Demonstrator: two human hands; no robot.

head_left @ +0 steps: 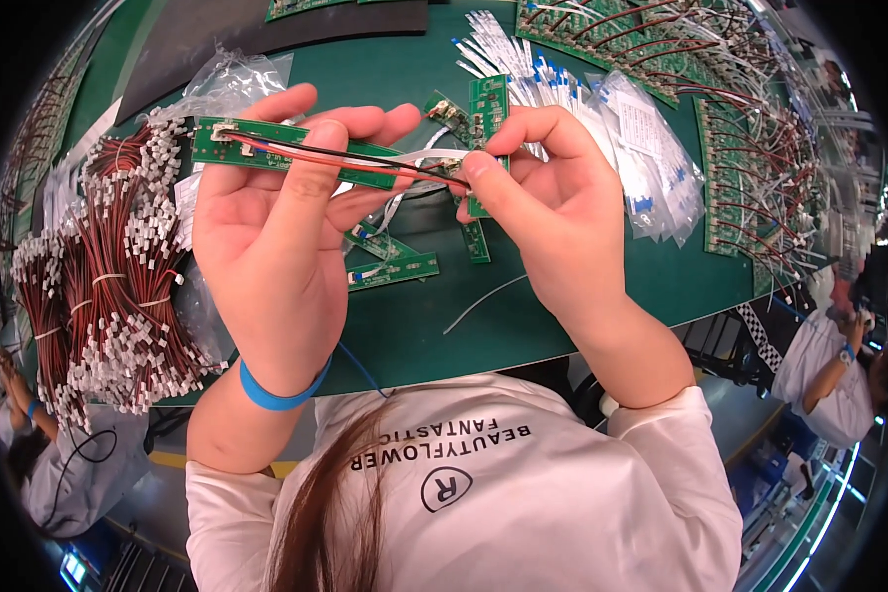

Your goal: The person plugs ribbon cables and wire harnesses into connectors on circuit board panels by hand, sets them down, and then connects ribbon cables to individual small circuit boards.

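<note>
My left hand is closed around a long narrow green circuit board, with the thumb across it and the other fingers behind. A red and black wire cable plugs into a white connector at the board's left end and runs along it to the right. My right hand pinches that cable between thumb and forefinger, beside a white flat ribbon cable. Another green board stands upright behind the right fingertips; whether they touch it I cannot tell.
More small boards lie on the green table below my hands. Bundled wire cables with white plugs pile up at the left. White ribbon cables, a plastic bag and rows of wired boards sit at the right.
</note>
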